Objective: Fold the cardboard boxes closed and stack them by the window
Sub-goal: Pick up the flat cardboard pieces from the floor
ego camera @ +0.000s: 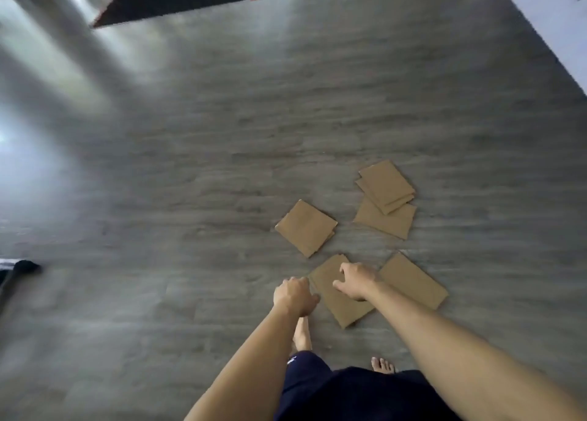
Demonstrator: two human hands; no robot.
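Both hands are reaching down over a flat, brown, folded cardboard box (336,293) lying on the grey wood-grain floor (190,166). The left hand (295,295) is hanging at the box's left edge with fingers curled under — whether it is gripping the cardboard cannot be told. The right hand (355,280) is hovering over the box's middle, fingers and thumb spread wide and bent. Four more flat brown cardboard pieces are lying nearby: one (413,280) just right of the hands, one (306,226) beyond them, and an overlapping pair (386,198) farther right.
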